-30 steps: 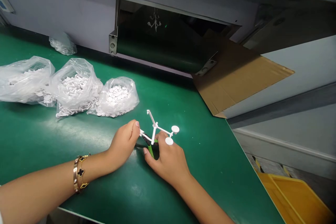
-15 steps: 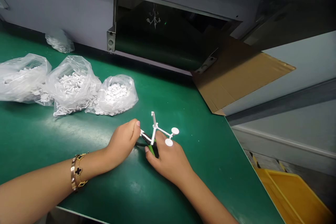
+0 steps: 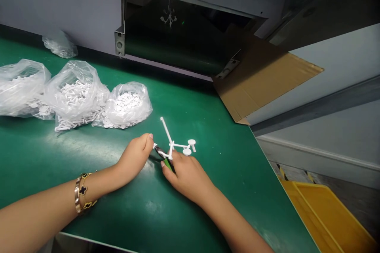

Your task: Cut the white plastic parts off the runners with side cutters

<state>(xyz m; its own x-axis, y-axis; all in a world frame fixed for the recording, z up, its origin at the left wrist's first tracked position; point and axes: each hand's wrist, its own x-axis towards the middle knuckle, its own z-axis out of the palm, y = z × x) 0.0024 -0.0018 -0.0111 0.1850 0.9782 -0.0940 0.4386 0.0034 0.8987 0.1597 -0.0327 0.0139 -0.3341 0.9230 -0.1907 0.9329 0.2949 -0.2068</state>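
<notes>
My right hand (image 3: pixel 190 176) is closed around green-handled cutting pliers (image 3: pixel 168 164), whose dark jaws point left toward my other hand. A branched white plastic sprue (image 3: pixel 171 144) sits above the pliers and my right fingers, with round discs at its right end and a long arm sticking up and left. My left hand (image 3: pixel 135 160) is closed, its thumb and fingers pinching a small white plastic part (image 3: pixel 154 146) right by the jaws. Most of that part is hidden by the fingers. Whether the part is still joined to the sprue I cannot tell.
Clear bags of small white parts (image 3: pixel 127 104) stand on the green table (image 3: pixel 142 213) at the left. Behind is a machine opening (image 3: pixel 184 43) with another white sprue inside. A cardboard sheet (image 3: pixel 261 79) leans at the right; a yellow bin (image 3: pixel 329 213) is beyond the table edge.
The sprue has turned, so its long arm now leans further left and its discs sit lower over my right hand. The plier jaws show more clearly beside my left fingertips. The view has shifted slightly.
</notes>
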